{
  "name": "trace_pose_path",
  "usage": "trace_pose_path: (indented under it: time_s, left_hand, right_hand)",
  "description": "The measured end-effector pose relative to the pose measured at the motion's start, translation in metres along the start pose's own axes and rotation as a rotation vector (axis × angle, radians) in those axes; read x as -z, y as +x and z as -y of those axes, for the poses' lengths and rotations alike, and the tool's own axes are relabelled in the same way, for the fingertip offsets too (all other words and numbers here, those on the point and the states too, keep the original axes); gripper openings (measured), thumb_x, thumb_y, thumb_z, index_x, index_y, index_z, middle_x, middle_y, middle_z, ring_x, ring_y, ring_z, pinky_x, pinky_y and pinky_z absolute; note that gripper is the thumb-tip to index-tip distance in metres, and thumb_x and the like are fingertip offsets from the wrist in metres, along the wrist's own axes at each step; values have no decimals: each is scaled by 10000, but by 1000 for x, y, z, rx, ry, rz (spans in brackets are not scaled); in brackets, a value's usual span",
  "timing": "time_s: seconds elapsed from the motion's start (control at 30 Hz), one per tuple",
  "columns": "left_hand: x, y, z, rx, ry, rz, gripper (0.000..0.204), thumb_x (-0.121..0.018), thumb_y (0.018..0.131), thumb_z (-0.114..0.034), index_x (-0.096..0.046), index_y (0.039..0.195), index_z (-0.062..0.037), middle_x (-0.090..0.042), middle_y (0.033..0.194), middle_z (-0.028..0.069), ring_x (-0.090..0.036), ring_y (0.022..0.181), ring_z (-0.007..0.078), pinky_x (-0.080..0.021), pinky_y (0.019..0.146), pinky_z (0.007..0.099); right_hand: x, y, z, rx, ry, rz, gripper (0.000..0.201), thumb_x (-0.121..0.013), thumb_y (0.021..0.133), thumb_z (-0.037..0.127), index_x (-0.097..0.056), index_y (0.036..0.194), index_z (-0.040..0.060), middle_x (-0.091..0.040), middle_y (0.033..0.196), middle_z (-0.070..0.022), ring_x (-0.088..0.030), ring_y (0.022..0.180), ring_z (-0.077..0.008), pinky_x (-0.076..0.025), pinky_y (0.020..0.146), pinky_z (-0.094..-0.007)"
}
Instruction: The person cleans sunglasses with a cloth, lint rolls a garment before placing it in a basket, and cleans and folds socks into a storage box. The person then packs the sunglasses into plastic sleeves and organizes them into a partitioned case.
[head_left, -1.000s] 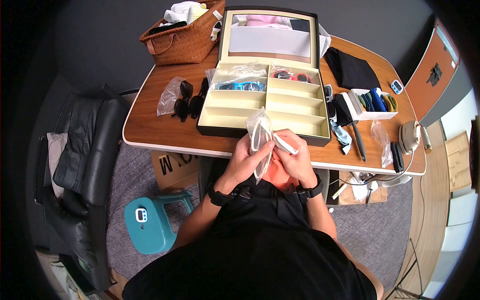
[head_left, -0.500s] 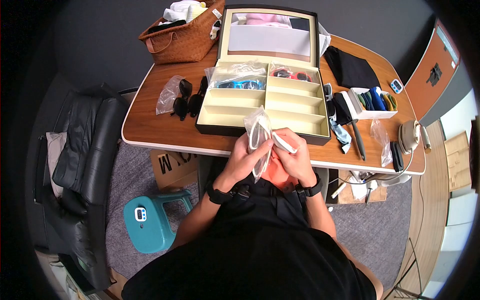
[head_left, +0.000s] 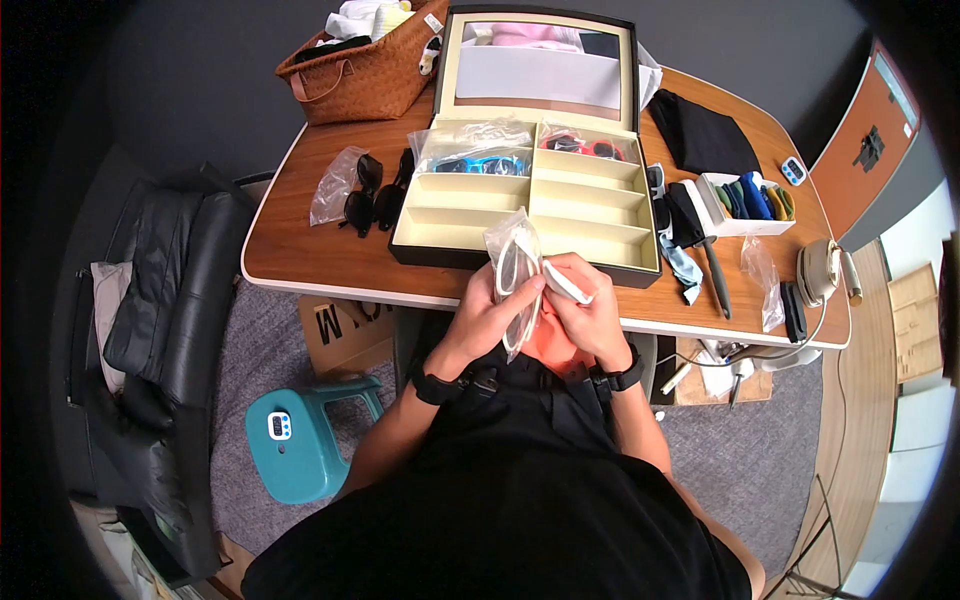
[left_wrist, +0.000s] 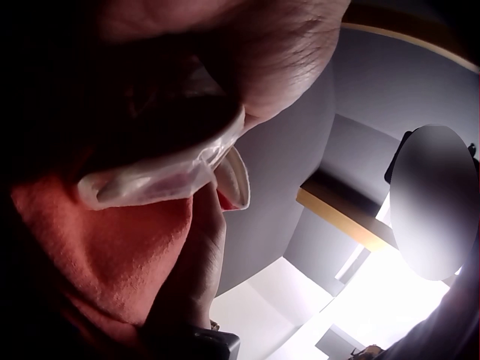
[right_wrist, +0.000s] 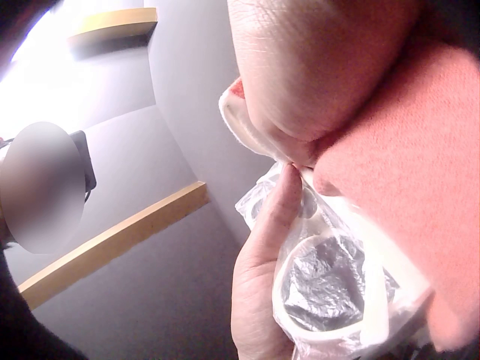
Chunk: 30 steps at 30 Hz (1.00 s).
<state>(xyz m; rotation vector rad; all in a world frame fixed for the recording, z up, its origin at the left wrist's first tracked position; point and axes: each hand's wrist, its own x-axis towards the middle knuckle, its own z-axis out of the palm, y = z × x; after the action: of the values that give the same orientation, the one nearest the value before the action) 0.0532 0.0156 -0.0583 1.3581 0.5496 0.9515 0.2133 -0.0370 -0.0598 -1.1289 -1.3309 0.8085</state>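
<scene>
White-framed glasses [right_wrist: 330, 289] with dark lenses lie inside a clear plastic bag [head_left: 515, 290]. My left hand [head_left: 478, 325] grips them through the bag, its thumb laid across the front. Close beside it, my right hand [head_left: 592, 318] pinches a coral cloth [head_left: 553, 345] with a white edge. In the right wrist view the left thumb tip meets the cloth's white edge, next to the bag. The cloth hangs below both hands, in front of the person's waist. Beyond the hands stands an open glasses case [head_left: 470, 240] with cream compartments.
Blue glasses [head_left: 480, 166] and red glasses [head_left: 585, 148] sit in the case's back row. Dark sunglasses [head_left: 362, 205] lie to its left, below a woven basket [head_left: 360, 85]. On the right are a white box [head_left: 745, 222] of rolled cloths and a dark-handled tool [head_left: 717, 280].
The head view shifts very slightly. Both hands keep the same hold on the bagged glasses and the coral cloth.
</scene>
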Motion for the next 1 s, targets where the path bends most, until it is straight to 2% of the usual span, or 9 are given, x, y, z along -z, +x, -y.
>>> trace_pose_path:
  time_s: [0.03,0.1,0.13,0.2,0.23,0.3,0.77,1.0]
  left_hand:
    - [2,0,1,0,0,0,109,-618,960,-137,-615,989,-31,-609,825,-25,-553,718,40,-445,613,211]
    - [6,0,3,49,-1,37,212,-651,942,-160,-596,1084,-12,-626,947,0,-560,832,49,-478,720,234]
    - [5,0,4,49,-1,37,212,-651,942,-160,-596,1084,-12,-626,947,0,-560,832,49,-478,720,234]
    - [1,0,1,2,18,3,110,-616,962,-133,-618,997,-29,-612,834,-23,-552,718,40,-442,615,208]
    - [3,0,2,3,18,3,110,-616,962,-133,-618,997,-29,-612,834,-23,-552,718,40,-442,615,208]
    - [6,0,5,53,-8,37,221,-649,943,-161,-597,1098,-11,-628,965,5,-561,856,55,-477,746,240]
    - [8,0,3,31,-10,51,213,-646,945,-160,-603,1090,-11,-629,944,-5,-568,841,52,-481,726,236]
    - [8,1,2,8,-19,61,213,-646,948,-163,-610,1092,-11,-634,946,-4,-570,843,47,-484,725,235]
  right_hand:
    - [0,0,0,9,-11,-3,221,-602,844,-38,-639,1062,-20,-688,885,-89,-636,794,-111,-521,726,-267]
    - [-1,0,1,8,-12,-3,221,-602,844,-36,-639,1062,-20,-688,883,-89,-638,793,-112,-521,727,-268]
    - [-1,0,2,6,-12,-4,221,-603,845,-34,-639,1062,-19,-689,881,-89,-639,792,-114,-521,728,-269]
    - [0,0,3,18,-21,-3,222,-603,844,-33,-639,1063,-19,-689,877,-90,-641,789,-116,-522,727,-269]
    - [0,0,3,29,-30,-2,223,-604,844,-32,-639,1063,-19,-688,873,-90,-642,787,-117,-522,727,-270]
    - [0,0,4,23,-23,-1,221,-605,844,-31,-639,1062,-18,-689,872,-91,-645,786,-120,-522,727,-271]
    - [0,0,-2,32,-35,-1,207,-619,850,-5,-634,1054,-30,-693,888,-113,-654,811,-133,-522,748,-281]
    - [-1,0,0,18,-27,2,206,-608,858,-15,-630,1063,-26,-682,864,-90,-637,780,-111,-517,712,-265]
